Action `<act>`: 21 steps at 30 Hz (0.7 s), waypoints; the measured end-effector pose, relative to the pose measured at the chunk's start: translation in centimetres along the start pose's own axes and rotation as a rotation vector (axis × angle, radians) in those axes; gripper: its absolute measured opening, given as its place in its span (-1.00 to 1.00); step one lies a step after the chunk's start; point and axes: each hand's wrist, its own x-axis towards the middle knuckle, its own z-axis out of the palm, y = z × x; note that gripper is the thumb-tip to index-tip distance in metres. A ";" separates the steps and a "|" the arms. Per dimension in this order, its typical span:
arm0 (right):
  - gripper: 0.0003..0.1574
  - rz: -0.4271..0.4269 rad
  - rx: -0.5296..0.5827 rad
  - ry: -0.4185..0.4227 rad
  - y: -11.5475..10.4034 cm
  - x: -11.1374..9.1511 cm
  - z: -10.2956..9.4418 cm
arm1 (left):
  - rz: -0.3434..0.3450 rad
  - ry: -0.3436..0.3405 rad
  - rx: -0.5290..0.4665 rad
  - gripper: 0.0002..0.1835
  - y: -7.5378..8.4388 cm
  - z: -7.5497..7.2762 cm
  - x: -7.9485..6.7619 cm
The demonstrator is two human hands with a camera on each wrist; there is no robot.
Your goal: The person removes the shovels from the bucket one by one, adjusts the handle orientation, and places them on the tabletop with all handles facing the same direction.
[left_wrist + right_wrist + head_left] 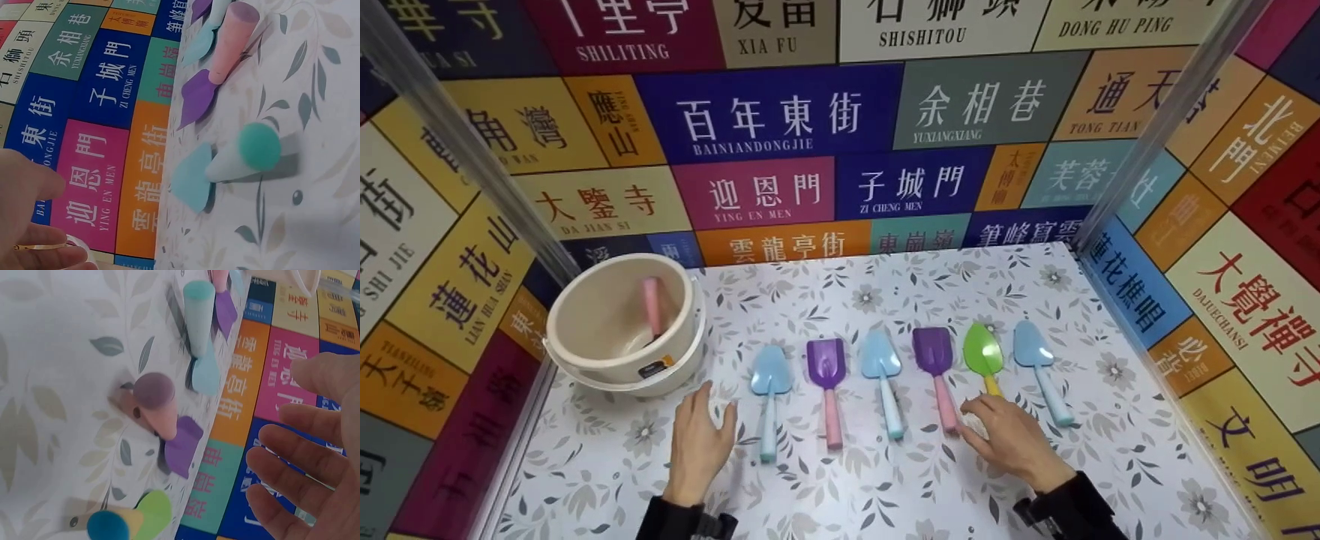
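Several toy shovels lie in a row on the floral table. My left hand (pixel 697 442), fingers apart, hovers between the cream bucket (pixel 577 322) and the leftmost light-blue shovel (pixel 769 375). A purple shovel with a pink handle (pixel 826 364) lies beside that one, then another light-blue shovel (pixel 880 356). Over the yellow handle of the green shovel (pixel 982 349) is my right hand (pixel 1012 435), its fingertips near the pink handle of a second purple shovel (pixel 933 350). The right wrist view shows that hand (pixel 315 461) with spread fingers, holding nothing.
The bucket stands at the back left with a pink-handled tool (pixel 652 304) inside, its lower end hidden. A light-blue shovel (pixel 1033 345) ends the row at the right. Sign-printed panels (pixel 780 112) wall the table at the back and both sides.
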 end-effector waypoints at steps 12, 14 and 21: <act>-0.64 0.090 -0.020 0.055 1.5 -1.5 -0.8 | -0.056 0.012 -0.052 -0.48 -0.8 -6.9 8.6; -0.65 0.111 -0.022 0.040 1.6 -1.6 -1.0 | -0.136 -0.064 -0.053 -0.41 -1.0 -8.1 10.7; -0.70 0.196 -0.024 -0.046 1.4 -1.6 -1.6 | -0.418 -0.323 -0.087 -0.17 -3.0 -10.1 17.7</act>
